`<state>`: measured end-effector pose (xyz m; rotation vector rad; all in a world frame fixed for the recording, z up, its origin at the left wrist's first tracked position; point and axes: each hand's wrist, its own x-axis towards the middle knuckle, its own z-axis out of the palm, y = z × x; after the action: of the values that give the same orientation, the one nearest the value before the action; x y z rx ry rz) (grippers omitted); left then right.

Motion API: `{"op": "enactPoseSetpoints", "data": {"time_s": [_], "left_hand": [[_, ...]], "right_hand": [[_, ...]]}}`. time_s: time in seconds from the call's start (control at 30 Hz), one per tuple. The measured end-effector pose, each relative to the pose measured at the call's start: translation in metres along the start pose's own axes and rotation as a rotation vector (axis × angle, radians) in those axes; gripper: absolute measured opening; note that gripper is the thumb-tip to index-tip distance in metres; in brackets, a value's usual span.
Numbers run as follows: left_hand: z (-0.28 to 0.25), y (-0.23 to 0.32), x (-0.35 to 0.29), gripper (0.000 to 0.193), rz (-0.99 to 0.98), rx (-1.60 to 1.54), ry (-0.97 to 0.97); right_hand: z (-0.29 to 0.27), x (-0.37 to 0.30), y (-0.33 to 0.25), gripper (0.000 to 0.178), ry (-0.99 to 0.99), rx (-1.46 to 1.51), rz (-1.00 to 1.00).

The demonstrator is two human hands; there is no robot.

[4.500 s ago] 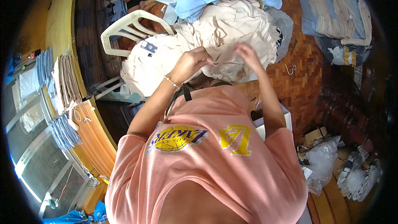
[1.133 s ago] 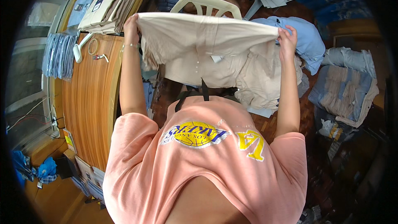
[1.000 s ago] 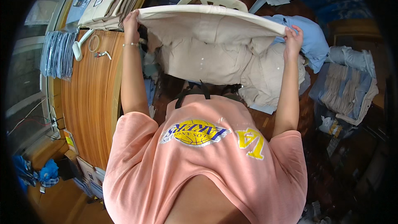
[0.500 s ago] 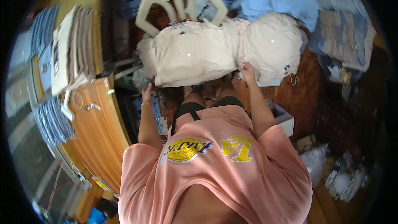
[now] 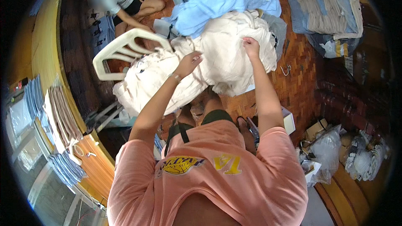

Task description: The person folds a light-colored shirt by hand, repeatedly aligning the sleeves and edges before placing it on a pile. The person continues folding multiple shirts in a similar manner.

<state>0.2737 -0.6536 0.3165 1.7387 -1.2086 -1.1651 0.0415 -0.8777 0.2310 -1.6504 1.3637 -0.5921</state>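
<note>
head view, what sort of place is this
Probably a small garment workroom: a heap of cream cloth fills the middle, folded beige garments are stacked at the left, and a bundle of folded clothes sits at the upper right.

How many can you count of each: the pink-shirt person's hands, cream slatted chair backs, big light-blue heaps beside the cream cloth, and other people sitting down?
Hands: 2, the left hand and the right hand
Cream slatted chair back: 1
Big light-blue heap: 1
Other sitting person: 1
Total: 5
</note>
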Motion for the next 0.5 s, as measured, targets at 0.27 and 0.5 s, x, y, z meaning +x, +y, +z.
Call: {"op": "enactPoseSetpoints", "data": {"time_s": [0.27,0.5], "left_hand": [[0.097,0.014,0.242,0.023,0.259,0.436,0.247],[0.069,0.042,0.245,0.013,0.306,0.519,-0.079]], "right_hand": [[0.001,0.060,-0.058,0.028,-0.080,-0.623,0.238],[-0.030,0.054,-0.035,0.010,0.057,-0.363,-0.079]]}}
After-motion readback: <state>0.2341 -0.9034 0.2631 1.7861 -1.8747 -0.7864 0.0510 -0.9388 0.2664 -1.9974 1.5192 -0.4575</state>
